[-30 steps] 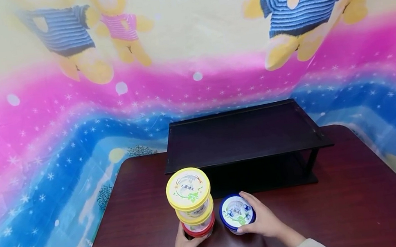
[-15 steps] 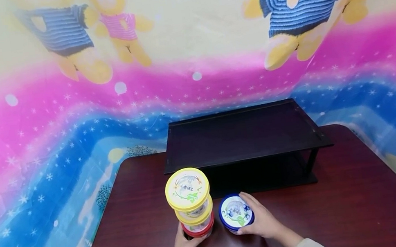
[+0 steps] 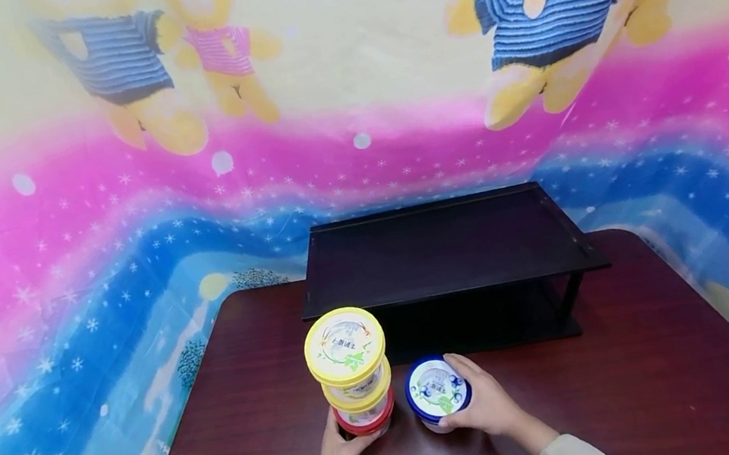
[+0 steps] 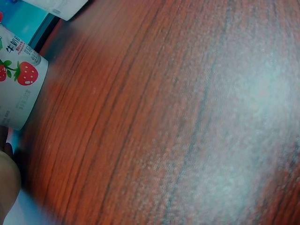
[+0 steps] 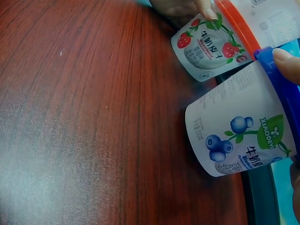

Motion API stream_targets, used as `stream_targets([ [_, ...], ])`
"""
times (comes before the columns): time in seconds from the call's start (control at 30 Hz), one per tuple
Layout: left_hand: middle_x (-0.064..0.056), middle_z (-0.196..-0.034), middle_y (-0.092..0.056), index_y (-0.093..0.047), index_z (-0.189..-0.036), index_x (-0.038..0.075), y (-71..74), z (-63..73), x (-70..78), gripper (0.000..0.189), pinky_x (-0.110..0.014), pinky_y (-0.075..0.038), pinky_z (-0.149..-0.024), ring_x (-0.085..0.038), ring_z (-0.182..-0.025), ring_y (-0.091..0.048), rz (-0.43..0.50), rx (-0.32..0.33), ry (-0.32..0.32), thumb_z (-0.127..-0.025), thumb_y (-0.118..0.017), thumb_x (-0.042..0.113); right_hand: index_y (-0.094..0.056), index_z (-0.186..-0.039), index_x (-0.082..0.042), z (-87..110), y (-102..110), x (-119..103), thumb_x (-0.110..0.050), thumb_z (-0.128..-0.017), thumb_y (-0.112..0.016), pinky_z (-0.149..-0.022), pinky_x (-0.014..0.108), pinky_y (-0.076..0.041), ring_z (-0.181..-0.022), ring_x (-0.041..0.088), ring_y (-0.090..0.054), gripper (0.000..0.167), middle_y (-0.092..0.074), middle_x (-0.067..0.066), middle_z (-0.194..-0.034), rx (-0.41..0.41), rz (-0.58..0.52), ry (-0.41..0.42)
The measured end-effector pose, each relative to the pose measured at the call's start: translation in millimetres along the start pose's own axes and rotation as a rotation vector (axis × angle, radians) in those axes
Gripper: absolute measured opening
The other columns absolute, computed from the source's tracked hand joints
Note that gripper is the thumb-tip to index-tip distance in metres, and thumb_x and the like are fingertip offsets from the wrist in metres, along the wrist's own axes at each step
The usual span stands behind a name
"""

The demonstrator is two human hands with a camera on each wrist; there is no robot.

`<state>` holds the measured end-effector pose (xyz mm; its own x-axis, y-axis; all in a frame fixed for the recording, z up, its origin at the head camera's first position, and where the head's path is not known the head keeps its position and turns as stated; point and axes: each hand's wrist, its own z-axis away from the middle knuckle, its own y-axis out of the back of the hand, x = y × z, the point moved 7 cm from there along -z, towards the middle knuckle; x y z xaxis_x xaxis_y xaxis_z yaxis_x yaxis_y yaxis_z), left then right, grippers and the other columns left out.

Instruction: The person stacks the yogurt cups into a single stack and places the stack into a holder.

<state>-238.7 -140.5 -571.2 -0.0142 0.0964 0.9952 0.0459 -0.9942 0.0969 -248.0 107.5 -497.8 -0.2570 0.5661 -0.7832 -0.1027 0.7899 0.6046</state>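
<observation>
A stack of three round tubs stands on the table at the left. A yellow-lidded tub (image 3: 345,345) is on top, a second yellow-lidded tub (image 3: 361,398) is under it, and a red-lidded strawberry tub (image 3: 365,423) forms the base. My left hand (image 3: 339,454) grips the red-lidded tub from its near left side, thumb across the front. Just right of the stack is a blue-lidded blueberry tub (image 5: 234,124). My right hand (image 3: 487,404) holds it by the lid, thumb at the near edge and fingers on the far right. The far fingers of my left hand are hidden.
Behind the tubs stands a black two-level shelf (image 3: 449,247), its front edge close beyond the stack. The dark red wooden table (image 3: 629,377) spreads out to both sides. A printed curtain with bears (image 3: 355,92) encloses the back and sides.
The blue-lidded tub in my right hand has shifted very slightly right, so its gap to the stack is a touch wider. My left hand and the stack stay in place.
</observation>
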Motion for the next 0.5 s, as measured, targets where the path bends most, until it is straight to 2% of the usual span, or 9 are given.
stream_targets([
  [0.33,-0.009,-0.113,-0.047,-0.034,-0.123,0.009,-0.5,-0.8,3.9,0.078,-0.033,-0.032,-0.087,-0.020,-0.104,-0.042,-0.005,-0.004,-0.022,-0.059,-0.079,0.011,-0.044,-0.123,0.001,1.0,34.6,-25.4,-0.043,-0.046,-0.081,-0.088,0.045,-0.033,-0.113,0.028,-0.039,0.097,-0.043,0.016,-0.125,0.104,0.050,0.141],
  [0.5,-0.008,-0.111,-0.048,-0.036,-0.121,0.009,-0.9,0.3,4.8,0.076,-0.030,-0.033,-0.087,-0.019,-0.103,-0.044,0.013,-0.015,-0.029,-0.058,-0.079,0.010,-0.044,-0.124,0.000,2.9,54.9,-44.1,-0.042,-0.048,-0.081,-0.088,0.046,-0.033,-0.113,0.029,-0.039,0.094,-0.043,0.015,-0.125,0.114,0.050,0.175],
])
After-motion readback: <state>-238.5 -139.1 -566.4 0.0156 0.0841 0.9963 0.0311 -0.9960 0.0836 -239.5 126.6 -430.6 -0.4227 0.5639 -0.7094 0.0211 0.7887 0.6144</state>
